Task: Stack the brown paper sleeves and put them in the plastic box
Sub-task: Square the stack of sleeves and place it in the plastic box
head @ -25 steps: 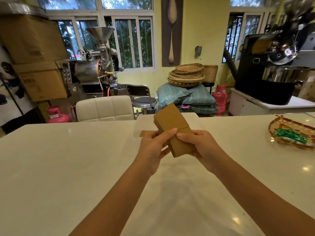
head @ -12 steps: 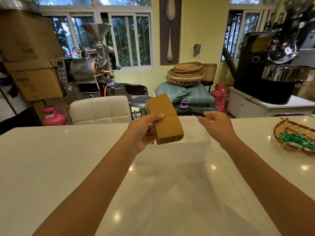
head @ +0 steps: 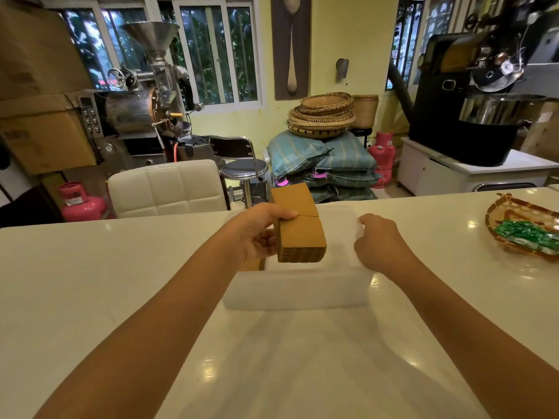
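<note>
A thick stack of brown paper sleeves point(head: 299, 228) is held flat in my left hand point(head: 257, 231), thumb on top, fingers underneath. The stack hovers over the open translucent plastic box point(head: 296, 290), which stands on the white table straight ahead. My right hand point(head: 378, 240) rests on the box's right rim, its fingers curled over the edge. A sliver of brown point(head: 252, 264) shows inside the box under my left hand; what it is I cannot tell.
A woven basket point(head: 496, 234) with green wrapped items lies on the table at the far right. A white padded chair point(head: 166, 189) stands behind the table's far edge. Coffee roasters, sacks and gas cylinders fill the room beyond.
My right hand let go of the stack and moved to the box's right rim. My left hand carried the stack forward over the box.
</note>
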